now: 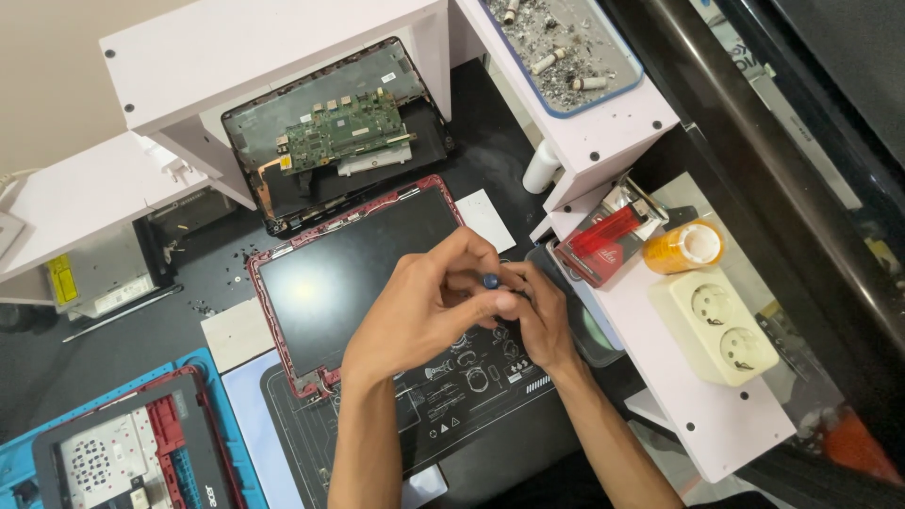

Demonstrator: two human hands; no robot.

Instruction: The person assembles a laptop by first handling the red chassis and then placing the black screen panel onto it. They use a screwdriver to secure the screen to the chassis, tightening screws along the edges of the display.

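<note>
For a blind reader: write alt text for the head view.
Two bare hands, left hand and right hand, meet around a small blue-tipped tool above a red-framed laptop screen panel on a dark work mat. An opened laptop base leans behind.

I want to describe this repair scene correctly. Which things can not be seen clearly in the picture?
Head view only:
- Tool tip: the left hand and right hand cover all but a blue cap.
- Blue tray: cut off by the bottom-left edge.
- Circuit board: parts too small to identify.
- Laptop screen: lower right corner hidden by the hands.
</note>
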